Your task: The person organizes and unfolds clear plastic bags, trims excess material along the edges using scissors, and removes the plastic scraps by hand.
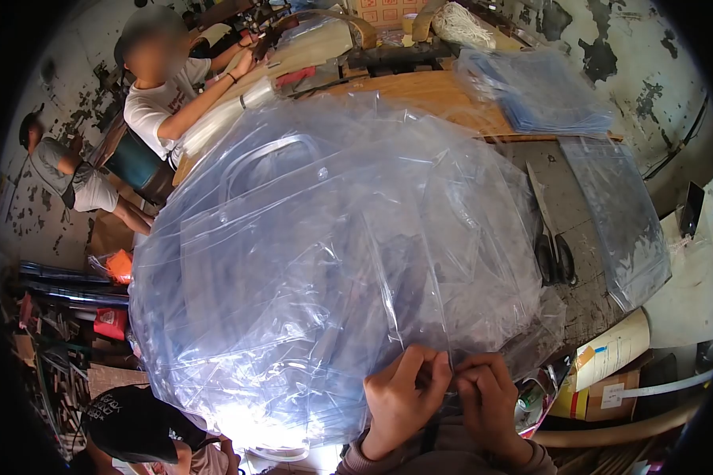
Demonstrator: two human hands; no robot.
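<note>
A large pile of clear plastic bags (293, 237) covers the table in front of me; a curved handle (269, 150) shows on one near the far side. At the near edge of the pile my left hand (404, 400) pinches the edge of the clear plastic between thumb and fingers. Close beside it on the right, my right hand (487, 400) is closed with curled fingers at the same plastic edge. The fingertips of both hands nearly meet. What exactly lies between the right fingers is too small to make out.
Black-handled scissors (558, 257) lie right of the pile. Stacked clear sheets (547, 99) sit at the far right, with another flat plastic piece (622, 218) nearer. A person (158, 87) works at the far left; another person (135, 427) is low at the near left.
</note>
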